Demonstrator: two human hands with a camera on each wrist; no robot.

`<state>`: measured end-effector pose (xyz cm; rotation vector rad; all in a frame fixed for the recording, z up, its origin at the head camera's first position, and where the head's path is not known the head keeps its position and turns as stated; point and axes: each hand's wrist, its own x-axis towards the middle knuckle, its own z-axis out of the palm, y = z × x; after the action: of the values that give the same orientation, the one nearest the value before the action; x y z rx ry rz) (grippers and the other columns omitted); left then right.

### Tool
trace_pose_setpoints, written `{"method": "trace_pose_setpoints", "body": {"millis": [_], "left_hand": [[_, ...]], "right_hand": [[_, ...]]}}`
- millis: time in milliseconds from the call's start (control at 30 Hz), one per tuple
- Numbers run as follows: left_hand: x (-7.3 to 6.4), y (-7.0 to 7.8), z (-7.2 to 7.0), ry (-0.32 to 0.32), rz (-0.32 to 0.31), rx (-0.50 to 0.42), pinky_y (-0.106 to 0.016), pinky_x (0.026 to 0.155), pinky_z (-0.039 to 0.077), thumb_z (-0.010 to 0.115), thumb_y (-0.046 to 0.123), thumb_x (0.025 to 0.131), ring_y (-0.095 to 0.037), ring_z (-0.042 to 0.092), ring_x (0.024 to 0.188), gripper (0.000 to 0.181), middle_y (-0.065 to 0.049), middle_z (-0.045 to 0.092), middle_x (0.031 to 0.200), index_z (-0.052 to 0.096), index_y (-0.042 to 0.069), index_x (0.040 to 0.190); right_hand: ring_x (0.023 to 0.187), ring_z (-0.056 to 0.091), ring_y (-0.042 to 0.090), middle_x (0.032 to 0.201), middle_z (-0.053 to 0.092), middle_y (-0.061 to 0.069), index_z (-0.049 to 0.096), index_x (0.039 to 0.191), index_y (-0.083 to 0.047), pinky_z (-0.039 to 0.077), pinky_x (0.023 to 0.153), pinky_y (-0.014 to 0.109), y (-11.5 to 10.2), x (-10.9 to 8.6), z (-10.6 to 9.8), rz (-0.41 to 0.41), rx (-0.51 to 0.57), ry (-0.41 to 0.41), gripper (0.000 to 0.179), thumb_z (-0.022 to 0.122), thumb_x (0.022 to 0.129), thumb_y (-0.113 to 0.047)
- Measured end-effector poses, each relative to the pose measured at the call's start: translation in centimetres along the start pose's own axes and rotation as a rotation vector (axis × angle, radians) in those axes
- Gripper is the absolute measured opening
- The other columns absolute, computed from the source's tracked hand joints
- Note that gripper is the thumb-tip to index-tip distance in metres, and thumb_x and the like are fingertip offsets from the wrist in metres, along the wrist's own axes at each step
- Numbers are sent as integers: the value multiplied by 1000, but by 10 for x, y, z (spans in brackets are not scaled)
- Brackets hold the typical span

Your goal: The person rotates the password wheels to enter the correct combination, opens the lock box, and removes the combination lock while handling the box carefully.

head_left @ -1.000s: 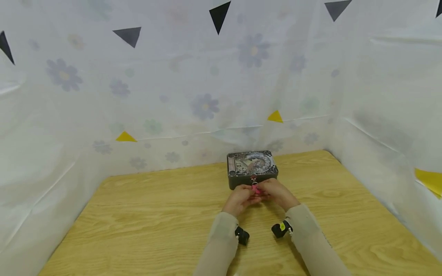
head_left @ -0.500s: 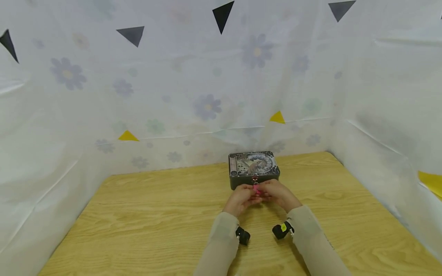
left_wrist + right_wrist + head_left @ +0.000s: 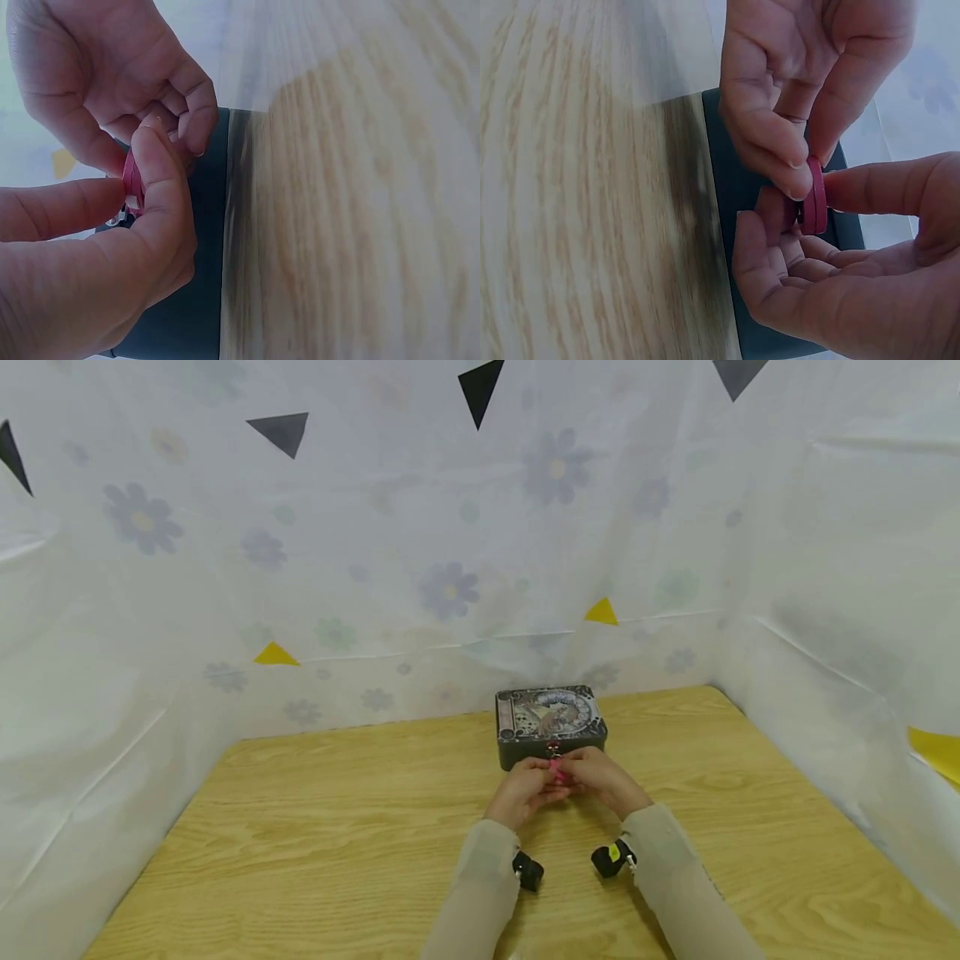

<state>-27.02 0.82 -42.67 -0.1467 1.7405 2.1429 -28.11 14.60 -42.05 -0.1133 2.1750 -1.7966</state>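
A dark tin box (image 3: 551, 717) with an ornate picture on its lid stands lid down at the back of the table. From the latch (image 3: 553, 747) on its front hangs a small pink padlock (image 3: 556, 770), its metal shackle showing above the fingers. My left hand (image 3: 521, 792) pinches the padlock body from the left; thumb and fingers meet on it in the left wrist view. On the other side my right hand (image 3: 602, 779) also pinches it. Edge-on in the right wrist view, the padlock (image 3: 815, 199) shows both hands' fingertips against it.
The wood-grain table (image 3: 337, 827) runs back to a white flowered curtain (image 3: 390, 527) close behind the box. Sheeting also encloses both sides. Black wrist cameras (image 3: 528, 872) sit on the inner side of each cuff.
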Motion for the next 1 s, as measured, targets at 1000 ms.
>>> {"method": "trace_pose_setpoints", "body": {"millis": [1000], "left_hand": [[1,2,3,39,6,24,-38,82,56,47,-9,95,-31,67,85,26,-20,58,94,44,-13,121]], "right_hand": [[70,59,8,80,62,1,53,115,23,53,65,24,-2,0,-3,11,49,-35,32,44,97,-3]]}}
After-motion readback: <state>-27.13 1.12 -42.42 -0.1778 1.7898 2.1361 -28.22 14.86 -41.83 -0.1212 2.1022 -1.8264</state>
